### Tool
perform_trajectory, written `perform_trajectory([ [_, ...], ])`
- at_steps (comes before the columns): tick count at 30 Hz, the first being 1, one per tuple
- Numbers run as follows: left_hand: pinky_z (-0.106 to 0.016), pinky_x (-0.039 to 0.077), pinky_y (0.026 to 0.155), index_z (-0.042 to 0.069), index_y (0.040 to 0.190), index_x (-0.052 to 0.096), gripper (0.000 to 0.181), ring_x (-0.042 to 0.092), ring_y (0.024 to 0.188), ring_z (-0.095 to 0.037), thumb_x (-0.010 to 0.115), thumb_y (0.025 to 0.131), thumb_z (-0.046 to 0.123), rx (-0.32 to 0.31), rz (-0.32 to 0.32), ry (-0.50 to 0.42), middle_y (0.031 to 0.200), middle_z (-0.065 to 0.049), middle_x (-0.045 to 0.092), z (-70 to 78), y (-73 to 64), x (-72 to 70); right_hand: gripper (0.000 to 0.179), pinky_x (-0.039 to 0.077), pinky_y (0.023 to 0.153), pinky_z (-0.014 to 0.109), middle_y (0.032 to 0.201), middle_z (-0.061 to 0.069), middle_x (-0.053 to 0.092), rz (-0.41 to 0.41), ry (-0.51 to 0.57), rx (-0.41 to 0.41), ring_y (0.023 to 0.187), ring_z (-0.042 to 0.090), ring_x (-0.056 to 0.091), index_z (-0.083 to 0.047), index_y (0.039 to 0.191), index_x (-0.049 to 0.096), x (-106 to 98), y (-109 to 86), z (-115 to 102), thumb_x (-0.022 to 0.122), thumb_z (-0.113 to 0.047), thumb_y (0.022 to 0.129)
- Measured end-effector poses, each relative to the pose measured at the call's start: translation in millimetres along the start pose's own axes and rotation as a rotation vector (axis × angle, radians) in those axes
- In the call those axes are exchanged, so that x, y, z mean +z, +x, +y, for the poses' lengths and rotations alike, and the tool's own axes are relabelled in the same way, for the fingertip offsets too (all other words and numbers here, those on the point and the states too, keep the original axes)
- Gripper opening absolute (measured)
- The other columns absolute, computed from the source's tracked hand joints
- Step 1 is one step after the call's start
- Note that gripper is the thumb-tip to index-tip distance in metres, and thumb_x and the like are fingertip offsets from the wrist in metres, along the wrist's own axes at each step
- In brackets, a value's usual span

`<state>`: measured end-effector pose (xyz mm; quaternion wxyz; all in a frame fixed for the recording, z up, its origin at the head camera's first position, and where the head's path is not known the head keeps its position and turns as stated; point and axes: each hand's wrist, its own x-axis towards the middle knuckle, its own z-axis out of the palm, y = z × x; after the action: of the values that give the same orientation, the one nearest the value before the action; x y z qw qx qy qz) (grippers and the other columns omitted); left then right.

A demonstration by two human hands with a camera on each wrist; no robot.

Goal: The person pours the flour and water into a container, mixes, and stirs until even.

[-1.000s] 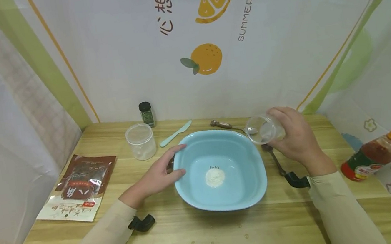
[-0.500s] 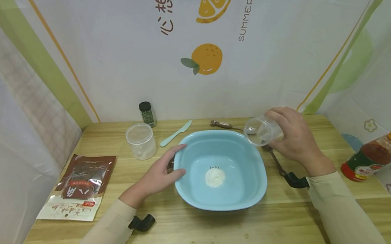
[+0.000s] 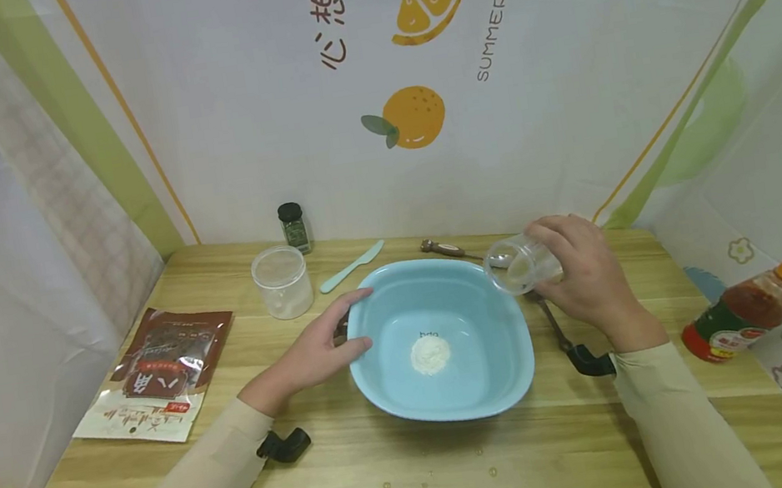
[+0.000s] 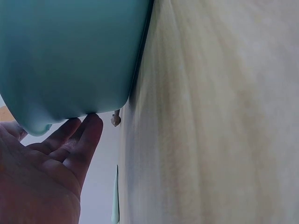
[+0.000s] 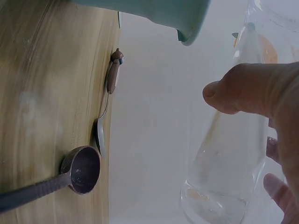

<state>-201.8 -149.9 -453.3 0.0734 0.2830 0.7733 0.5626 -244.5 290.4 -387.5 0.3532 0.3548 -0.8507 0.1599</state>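
A light blue basin (image 3: 489,394) stands on the wooden table with a small heap of white powder (image 3: 430,354) on its bottom. My left hand (image 3: 315,344) holds its left rim; in the left wrist view several fingers (image 4: 84,144) lie against the outer wall. My right hand (image 3: 586,278) grips a clear cup (image 3: 519,263), tilted with its mouth toward the basin's right rim. Clear liquid seems to lie inside the cup (image 5: 229,163) in the right wrist view. No stream from it is visible.
Behind lie a mint knife (image 3: 352,267) and a brown-handled spoon (image 3: 447,249). A dark measuring spoon (image 5: 84,170) rests under my right hand. Around stand a clear jar (image 3: 281,284), a spice bottle (image 3: 293,229), a brown packet (image 3: 160,371) and a sauce bottle (image 3: 745,309). Droplets dot the front.
The clear cup in my right hand has shifted slightly left toward the basin and tips further over. My left hand and the basin stay in place.
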Motion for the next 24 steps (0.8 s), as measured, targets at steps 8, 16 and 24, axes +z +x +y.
perform_trajectory([
  [8, -0.043, 0.065, 0.102, 0.005, 0.171, 0.035, 0.074, 0.061, 0.139, -0.048, 0.069, 0.105, 0.012, 0.001, 0.003, 0.015, 0.165, -0.027, 0.047, -1.2, 0.5, 0.6, 0.081, 0.042, 0.117, 0.07, 0.136, 0.024, 0.066, -0.024, -0.03, 0.014, 0.126, 0.052, 0.06, -0.001, 0.139, 0.064, 1.2, -1.8, 0.4, 0.096, 0.007, 0.065],
  [16, -0.041, 0.067, 0.098, 0.004, 0.171, 0.036, 0.074, 0.062, 0.137, -0.05, 0.069, 0.105, 0.01, 0.0, 0.012, 0.005, 0.164, -0.029, 0.047, -1.3, -2.4, 1.1, 0.082, 0.04, 0.119, 0.074, 0.137, 0.024, 0.066, -0.039, -0.044, 0.007, 0.128, 0.05, 0.06, -0.003, 0.14, 0.064, 2.4, -1.3, -0.5, 0.098, 0.006, 0.066],
  [24, -0.039, 0.066, 0.099, 0.004, 0.171, 0.035, 0.073, 0.061, 0.138, -0.05, 0.068, 0.106, 0.012, 0.001, 0.003, 0.002, 0.164, -0.03, 0.047, 0.3, -0.2, 0.6, 0.079, 0.038, 0.119, 0.075, 0.137, 0.024, 0.066, -0.039, -0.048, -0.003, 0.128, 0.05, 0.06, -0.003, 0.139, 0.065, 2.8, -1.5, 1.2, 0.1, 0.001, 0.069],
])
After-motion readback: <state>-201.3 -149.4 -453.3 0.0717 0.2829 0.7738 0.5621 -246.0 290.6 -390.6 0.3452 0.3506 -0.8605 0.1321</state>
